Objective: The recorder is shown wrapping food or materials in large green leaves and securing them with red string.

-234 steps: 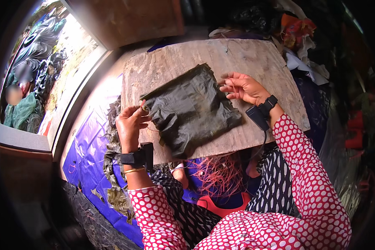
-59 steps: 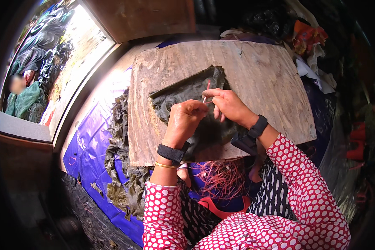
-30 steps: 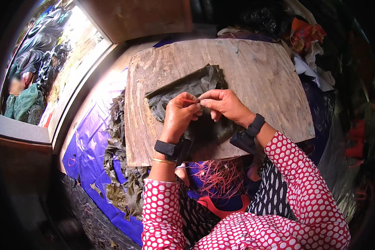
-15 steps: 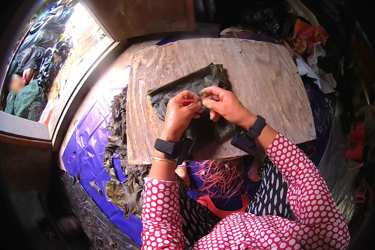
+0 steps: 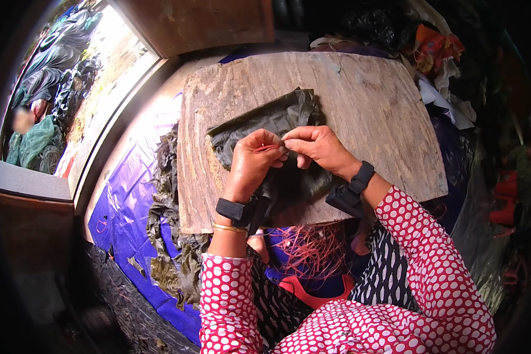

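On a worn wooden board [image 5: 377, 112] lies a folded, dark green, crinkled sheet [image 5: 271, 115]; I cannot tell its material. Above it, my left hand [image 5: 246, 165] has its fingers closed on a thin red strand [image 5: 265, 147]. My right hand [image 5: 325, 152] meets the left one at the fingertips, thumb and forefinger pinched together. Whatever lies in that pinch is too small to make out. Both wrists rest over the near part of the board, and the hands partly cover the sheet.
Loose red strands [image 5: 315, 251] lie in a heap below the board's near edge, by a red curved rim [image 5: 312, 301]. Crumpled dark pieces [image 5: 174, 268] are on purple plastic sheeting [image 5: 121, 206] to the left. Orange-red cloth [image 5: 433, 50] sits far right. Netting [image 5: 38, 144] shows outside the doorway.
Both hands stay together over the sheet. My right fingers have shifted slightly and the pinch looks tighter; less of the red strand shows in my left hand.
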Motion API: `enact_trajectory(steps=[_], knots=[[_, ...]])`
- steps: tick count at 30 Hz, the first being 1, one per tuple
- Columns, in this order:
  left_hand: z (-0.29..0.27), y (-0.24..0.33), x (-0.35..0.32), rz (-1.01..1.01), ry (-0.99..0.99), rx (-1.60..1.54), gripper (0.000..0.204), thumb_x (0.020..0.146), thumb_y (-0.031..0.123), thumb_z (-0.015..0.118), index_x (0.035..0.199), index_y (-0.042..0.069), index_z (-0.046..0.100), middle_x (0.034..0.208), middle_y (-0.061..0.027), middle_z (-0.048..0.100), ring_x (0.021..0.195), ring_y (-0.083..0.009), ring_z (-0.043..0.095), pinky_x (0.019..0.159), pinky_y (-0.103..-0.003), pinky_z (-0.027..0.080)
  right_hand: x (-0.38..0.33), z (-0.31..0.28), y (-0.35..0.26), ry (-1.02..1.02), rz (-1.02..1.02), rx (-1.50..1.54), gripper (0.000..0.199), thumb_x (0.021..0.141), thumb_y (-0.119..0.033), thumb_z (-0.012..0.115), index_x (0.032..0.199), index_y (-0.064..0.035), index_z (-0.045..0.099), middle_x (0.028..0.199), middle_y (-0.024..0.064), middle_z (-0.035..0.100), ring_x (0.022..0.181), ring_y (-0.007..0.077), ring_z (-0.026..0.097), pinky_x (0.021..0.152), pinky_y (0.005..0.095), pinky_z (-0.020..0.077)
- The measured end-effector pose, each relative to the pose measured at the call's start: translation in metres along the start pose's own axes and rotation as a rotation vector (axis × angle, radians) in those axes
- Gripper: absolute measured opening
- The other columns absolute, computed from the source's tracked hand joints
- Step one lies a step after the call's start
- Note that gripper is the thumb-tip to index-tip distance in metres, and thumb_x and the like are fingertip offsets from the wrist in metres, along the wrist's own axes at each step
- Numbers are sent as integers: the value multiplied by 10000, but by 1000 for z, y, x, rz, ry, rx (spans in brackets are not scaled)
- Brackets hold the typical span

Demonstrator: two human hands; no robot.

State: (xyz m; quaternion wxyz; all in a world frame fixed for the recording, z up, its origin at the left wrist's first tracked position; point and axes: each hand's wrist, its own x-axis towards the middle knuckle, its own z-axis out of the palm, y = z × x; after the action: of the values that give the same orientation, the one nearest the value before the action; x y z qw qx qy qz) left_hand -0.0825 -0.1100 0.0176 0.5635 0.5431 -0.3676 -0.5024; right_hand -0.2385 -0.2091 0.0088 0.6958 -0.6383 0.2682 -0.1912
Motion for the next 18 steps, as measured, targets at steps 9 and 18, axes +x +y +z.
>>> enact_trajectory(steps=[9, 18], knots=[[-3, 6, -3, -16, -81, -64, 112, 849, 38, 606, 928, -40, 623, 802, -54, 651, 715, -105, 623, 657, -233, 515, -3, 3, -4, 40, -57, -43, 153, 903, -130, 580, 993, -27, 649, 734, -17, 622, 551, 35, 561, 490, 177, 461], [0, -1, 1, 18, 7, 61, 67, 806, 1, 638, 861, 8, 599, 796, -35, 642, 716, -92, 613, 654, -216, 506, -4, 8, -3, 69, -94, -80, 144, 891, -124, 598, 969, -21, 662, 706, -18, 617, 534, 32, 544, 484, 181, 454]])
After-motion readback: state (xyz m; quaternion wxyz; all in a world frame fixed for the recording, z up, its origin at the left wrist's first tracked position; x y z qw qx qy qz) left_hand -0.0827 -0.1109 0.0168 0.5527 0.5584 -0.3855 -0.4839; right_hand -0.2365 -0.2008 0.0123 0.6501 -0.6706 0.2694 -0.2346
